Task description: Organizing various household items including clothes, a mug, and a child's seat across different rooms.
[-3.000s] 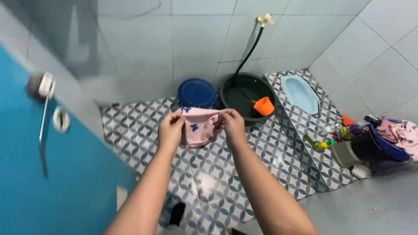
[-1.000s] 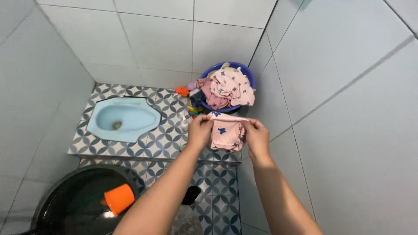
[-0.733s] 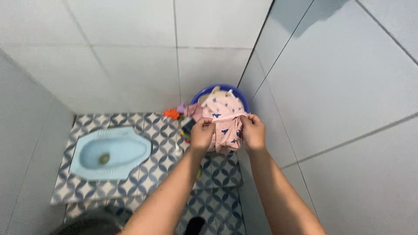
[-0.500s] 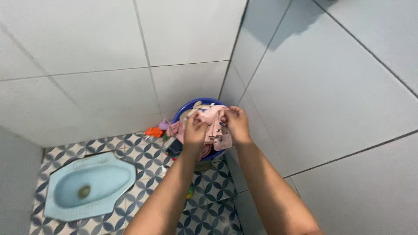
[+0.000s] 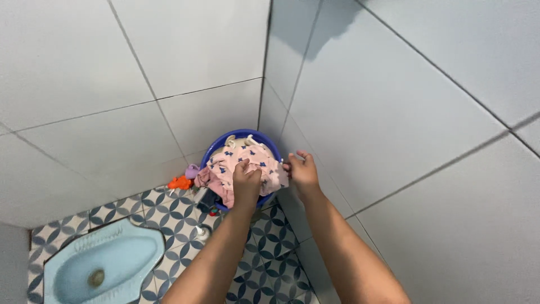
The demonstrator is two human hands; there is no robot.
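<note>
**Two hands on a pink garment at the corner basin**

Two bare hands reach away from the person toward the far corner where two pale tiled walls meet. A blue basin (image 5: 243, 137) sits there, heaped with pink clothes (image 5: 225, 169) printed with small blue shapes. The left hand (image 5: 246, 181) rests on top of the heap, fingers curled down and closed on a pink garment (image 5: 267, 169) at the near side of the pile. The right hand (image 5: 304, 171) is just beside it, at the basin's right rim near the wall; its fingers look partly spread, and its fingertips seem to pinch the garment's right edge, though the grip itself is too small to make out surely. The hands are close together but not touching, the garment spanning the gap between them.

The garment lies straight ahead of both hands, on the pile and inside the basin's rim, with its longer side running left to right between the two grips. The left hand sits more squarely over the basin's middle, so it is the nearer one to the heap; the right hand hangs at the edge, toward the wall.

Left of the basin, on the patterned blue-and-white floor tiles (image 5: 169, 211), lie a small orange object (image 5: 180, 183) and a purple one (image 5: 192, 170). A light blue squat toilet (image 5: 104, 267) is set into the floor at near left.
</note>
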